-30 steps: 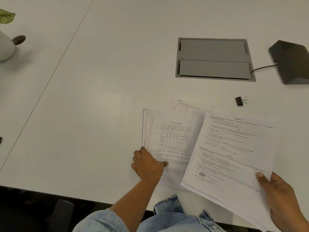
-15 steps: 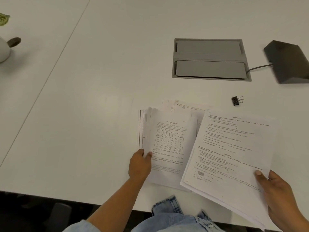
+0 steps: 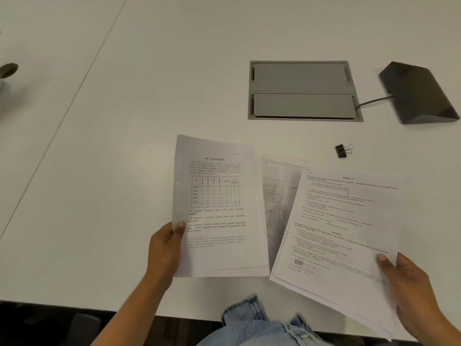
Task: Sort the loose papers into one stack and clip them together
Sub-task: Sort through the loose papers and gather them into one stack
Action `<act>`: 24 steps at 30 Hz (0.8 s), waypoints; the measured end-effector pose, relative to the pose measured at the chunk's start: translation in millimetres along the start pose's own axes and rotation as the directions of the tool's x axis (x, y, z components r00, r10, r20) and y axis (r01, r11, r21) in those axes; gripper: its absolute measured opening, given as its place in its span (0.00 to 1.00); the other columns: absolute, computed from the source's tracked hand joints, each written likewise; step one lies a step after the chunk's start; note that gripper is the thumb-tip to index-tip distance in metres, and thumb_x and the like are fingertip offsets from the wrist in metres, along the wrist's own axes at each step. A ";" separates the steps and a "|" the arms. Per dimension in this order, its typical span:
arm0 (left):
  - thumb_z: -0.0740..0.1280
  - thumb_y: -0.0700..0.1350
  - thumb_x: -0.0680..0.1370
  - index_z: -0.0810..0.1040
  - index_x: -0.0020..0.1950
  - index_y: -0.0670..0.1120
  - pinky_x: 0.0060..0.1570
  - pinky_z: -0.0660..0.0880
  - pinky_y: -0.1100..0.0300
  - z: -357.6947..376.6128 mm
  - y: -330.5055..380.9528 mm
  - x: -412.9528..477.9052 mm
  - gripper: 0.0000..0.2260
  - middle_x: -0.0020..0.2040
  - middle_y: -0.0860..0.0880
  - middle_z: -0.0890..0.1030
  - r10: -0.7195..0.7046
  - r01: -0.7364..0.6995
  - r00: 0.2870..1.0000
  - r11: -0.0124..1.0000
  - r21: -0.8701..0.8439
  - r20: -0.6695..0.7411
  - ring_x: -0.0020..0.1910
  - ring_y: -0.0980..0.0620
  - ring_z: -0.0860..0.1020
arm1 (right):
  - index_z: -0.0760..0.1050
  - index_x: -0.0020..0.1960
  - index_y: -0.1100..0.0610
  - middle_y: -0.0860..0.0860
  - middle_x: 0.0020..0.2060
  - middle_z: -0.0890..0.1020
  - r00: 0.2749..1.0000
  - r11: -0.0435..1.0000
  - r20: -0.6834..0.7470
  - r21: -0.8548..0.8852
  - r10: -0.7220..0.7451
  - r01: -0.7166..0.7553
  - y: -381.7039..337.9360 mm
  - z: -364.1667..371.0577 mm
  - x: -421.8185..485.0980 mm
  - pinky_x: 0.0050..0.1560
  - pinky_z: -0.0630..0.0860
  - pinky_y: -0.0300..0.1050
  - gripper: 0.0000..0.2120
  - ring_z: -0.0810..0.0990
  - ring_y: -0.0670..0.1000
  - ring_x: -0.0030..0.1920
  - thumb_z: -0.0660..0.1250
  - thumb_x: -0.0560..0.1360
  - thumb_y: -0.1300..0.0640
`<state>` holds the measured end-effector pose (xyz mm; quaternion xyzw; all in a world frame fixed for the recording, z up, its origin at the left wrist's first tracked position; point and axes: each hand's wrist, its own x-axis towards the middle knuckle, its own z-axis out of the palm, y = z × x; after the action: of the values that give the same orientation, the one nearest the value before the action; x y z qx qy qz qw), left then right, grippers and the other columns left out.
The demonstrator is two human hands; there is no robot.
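Note:
My left hand (image 3: 166,248) grips the lower left edge of a printed sheet with a table (image 3: 217,206), lifted off the white table and tilted toward me. My right hand (image 3: 409,285) holds a stack of several text pages (image 3: 344,236) by the lower right corner, angled over the table's front edge. Between the two, another sheet with diagrams (image 3: 279,196) lies flat on the table, partly covered by both. A black binder clip (image 3: 342,150) lies alone on the table behind the papers.
A grey hatch (image 3: 303,89) is set into the white table (image 3: 124,171) behind the papers. A dark wedge-shaped device (image 3: 419,93) with a cable sits at the far right. A dark round thing (image 3: 8,69) shows at the left edge. My jeans (image 3: 262,325) are below the table's edge.
My left hand has taken hold of the sheet with the table and raised it off the pile. The right hand's stack has stayed about where it was.

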<state>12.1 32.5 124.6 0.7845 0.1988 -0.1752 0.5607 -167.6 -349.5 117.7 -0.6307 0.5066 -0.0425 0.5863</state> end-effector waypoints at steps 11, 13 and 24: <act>0.67 0.46 0.80 0.83 0.52 0.44 0.40 0.83 0.60 40.6 30.1 -33.9 0.08 0.47 0.48 0.88 -0.028 0.080 0.960 0.981 -0.178 0.280 0.44 0.48 0.87 | 0.80 0.56 0.54 0.51 0.50 0.86 0.996 0.997 0.081 0.061 -0.049 0.044 -6.8 30.1 0.4 0.61 0.75 0.55 0.08 0.83 0.55 0.53 0.64 0.79 0.58; 0.65 0.47 0.81 0.84 0.51 0.45 0.38 0.81 0.62 51.2 33.4 -39.2 0.10 0.47 0.49 0.88 -0.032 0.091 0.945 0.981 -0.171 0.324 0.43 0.50 0.87 | 0.81 0.55 0.53 0.49 0.48 0.87 0.992 0.996 0.113 0.079 -0.056 0.047 -10.5 40.9 -2.5 0.60 0.76 0.54 0.08 0.84 0.54 0.53 0.64 0.79 0.58; 0.71 0.53 0.77 0.71 0.66 0.56 0.55 0.79 0.56 76.8 36.5 -33.7 0.19 0.59 0.59 0.80 -0.039 0.036 0.925 0.999 0.015 0.379 0.57 0.55 0.80 | 0.80 0.60 0.54 0.52 0.54 0.86 0.932 0.983 0.353 0.182 -0.079 0.014 -30.3 57.5 -23.0 0.53 0.80 0.45 0.19 0.85 0.52 0.53 0.65 0.72 0.48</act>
<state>-2.3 -55.0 147.1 0.7342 0.1008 -0.3350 0.5819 -123.7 -299.7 136.1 -0.5851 0.3702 0.0146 0.7214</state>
